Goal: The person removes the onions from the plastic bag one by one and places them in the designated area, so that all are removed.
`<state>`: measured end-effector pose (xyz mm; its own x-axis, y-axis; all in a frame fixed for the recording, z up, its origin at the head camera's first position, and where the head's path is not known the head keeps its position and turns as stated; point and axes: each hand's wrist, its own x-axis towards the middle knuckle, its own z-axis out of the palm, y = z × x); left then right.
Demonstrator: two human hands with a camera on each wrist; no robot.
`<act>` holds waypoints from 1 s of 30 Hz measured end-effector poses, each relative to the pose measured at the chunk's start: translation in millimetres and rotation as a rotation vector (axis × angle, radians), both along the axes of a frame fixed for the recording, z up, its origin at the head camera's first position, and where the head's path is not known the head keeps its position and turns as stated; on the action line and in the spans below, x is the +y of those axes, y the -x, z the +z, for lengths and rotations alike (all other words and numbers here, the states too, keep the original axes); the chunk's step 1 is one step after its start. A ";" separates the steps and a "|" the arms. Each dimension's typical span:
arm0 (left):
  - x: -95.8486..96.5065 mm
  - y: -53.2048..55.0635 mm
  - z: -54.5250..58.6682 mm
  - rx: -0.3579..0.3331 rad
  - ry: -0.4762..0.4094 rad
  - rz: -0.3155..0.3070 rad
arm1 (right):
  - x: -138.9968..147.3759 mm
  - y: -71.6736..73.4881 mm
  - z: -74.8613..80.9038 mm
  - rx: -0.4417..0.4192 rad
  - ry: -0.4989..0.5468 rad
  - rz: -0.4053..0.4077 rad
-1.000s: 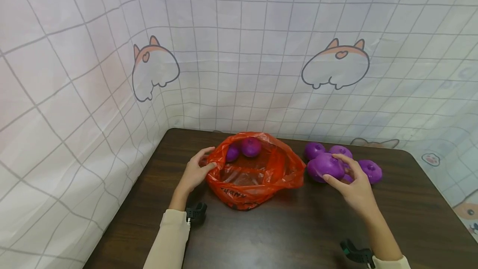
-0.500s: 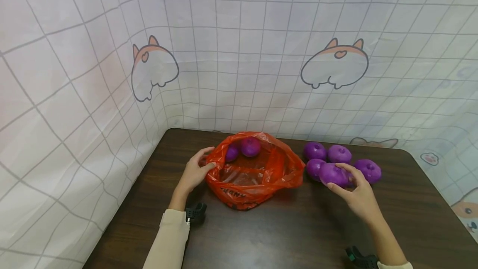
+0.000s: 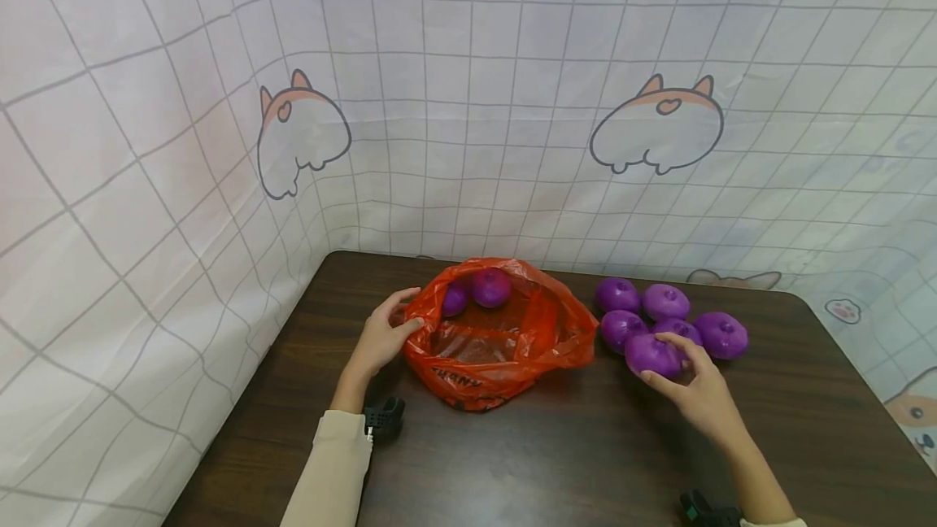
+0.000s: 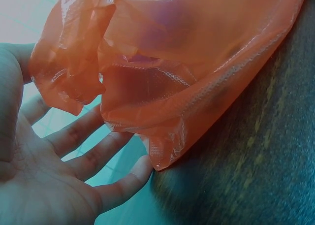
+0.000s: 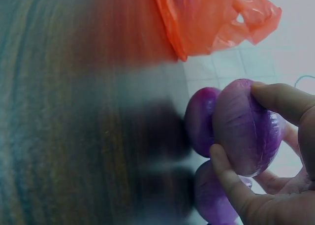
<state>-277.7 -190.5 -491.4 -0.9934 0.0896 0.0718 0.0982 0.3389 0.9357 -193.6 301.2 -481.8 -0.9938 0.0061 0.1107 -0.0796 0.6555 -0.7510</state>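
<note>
Folds are swallowing part of the lettering on a thin, crinkled red plastic bag (image 3: 505, 385), whose wall is partly covering one of two purple globes (image 3: 492, 289) inside. The left hand (image 3: 376, 340) is spreading loosely against its rim, some fingertips hidden; the right hand (image 3: 706, 393) is gripping a glossy, squat purple globe (image 3: 650, 354) before five others (image 3: 616, 296).

Soft, even light fills the head view, with a pale glare on the worktop (image 3: 476, 482) toward its near edge. Both wrist views have a teal cast (the head view looks more neutral); in them the backdrop (image 5: 231, 65) looks washed out and the worktop's grain blurs.
</note>
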 end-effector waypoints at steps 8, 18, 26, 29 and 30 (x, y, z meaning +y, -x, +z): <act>-0.1 -0.1 -0.2 0.000 0.003 -0.001 | 0.3 -1.0 -7.8 -0.031 -0.001 0.021; -0.2 0.4 -0.8 -0.001 0.005 0.000 | -1.2 -0.8 -14.2 -0.061 -0.009 0.049; -0.5 1.2 -2.2 0.004 0.005 -0.001 | -1.9 2.3 -15.8 -0.015 -0.061 0.058; -0.5 1.0 -1.7 0.005 0.004 0.000 | -1.8 2.6 -16.3 -0.009 -0.062 0.064; -0.5 0.9 -1.5 0.005 0.003 0.000 | -1.7 2.7 -16.6 -0.007 -0.063 0.066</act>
